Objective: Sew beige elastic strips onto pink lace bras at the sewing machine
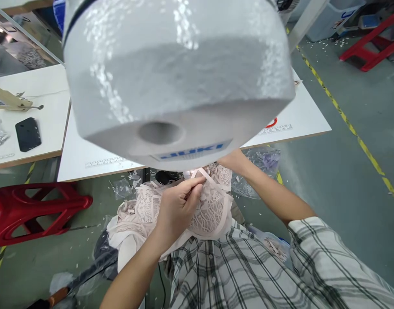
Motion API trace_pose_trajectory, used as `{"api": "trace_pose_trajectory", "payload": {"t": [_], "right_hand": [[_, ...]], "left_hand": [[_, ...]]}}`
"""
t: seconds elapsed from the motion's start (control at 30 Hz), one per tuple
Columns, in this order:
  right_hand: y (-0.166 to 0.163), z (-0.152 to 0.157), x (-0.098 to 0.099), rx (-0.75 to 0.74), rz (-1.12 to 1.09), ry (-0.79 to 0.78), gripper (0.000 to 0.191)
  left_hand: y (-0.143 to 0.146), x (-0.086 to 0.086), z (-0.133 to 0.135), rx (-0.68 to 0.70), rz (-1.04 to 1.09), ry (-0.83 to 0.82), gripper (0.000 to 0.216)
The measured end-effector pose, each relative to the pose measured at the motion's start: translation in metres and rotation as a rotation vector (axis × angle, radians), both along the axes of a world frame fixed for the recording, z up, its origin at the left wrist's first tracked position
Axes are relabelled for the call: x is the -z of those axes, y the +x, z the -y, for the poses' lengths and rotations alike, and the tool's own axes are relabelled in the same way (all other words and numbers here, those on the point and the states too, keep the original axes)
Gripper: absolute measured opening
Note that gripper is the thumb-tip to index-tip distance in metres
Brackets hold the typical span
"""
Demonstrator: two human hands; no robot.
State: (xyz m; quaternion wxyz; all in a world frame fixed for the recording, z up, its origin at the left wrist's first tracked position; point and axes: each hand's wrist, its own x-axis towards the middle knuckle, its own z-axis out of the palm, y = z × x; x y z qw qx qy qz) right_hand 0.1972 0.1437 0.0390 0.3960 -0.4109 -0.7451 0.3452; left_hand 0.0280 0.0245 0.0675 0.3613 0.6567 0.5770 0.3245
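Observation:
Pale pink lace bras [211, 212] lie heaped across my lap, several of them by the look of the bunched lace at the left. My left hand [177, 206] is closed, thumb against forefinger, pinching the edge of one bra near its narrow strap. Just beyond it, my right hand [232, 161] reaches under the big grey sewing machine head [184, 103]. Its fingers are hidden behind the machine, so their grip does not show. The machine head, marked JUKI, also covers the needle area.
The white machine table [300, 116] carries printed rulers and a red-handled tool [272, 123]. A black phone [28, 134] rests on the adjoining table at left. Red stools [32, 212] stand on the floor. Plastic bags [258, 165] and scraps lie under the table.

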Motion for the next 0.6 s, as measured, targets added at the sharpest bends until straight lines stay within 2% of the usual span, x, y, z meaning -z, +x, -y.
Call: {"api": "trace_pose_trajectory", "payload": {"t": [0.13, 0.4, 0.6], "right_hand": [[0.001, 0.000, -0.002, -0.012, -0.011, -0.004, 0.023], [0.003, 0.000, -0.008, -0.051, 0.031, -0.050, 0.022], [0.003, -0.007, -0.005, -0.064, 0.082, -0.010, 0.018]], "left_hand": [[0.001, 0.001, 0.000, 0.008, -0.011, -0.006, 0.027], [0.002, -0.003, -0.006, 0.053, -0.053, 0.033, 0.030], [-0.001, -0.009, -0.019, -0.017, -0.115, -0.056, 0.030]]}}
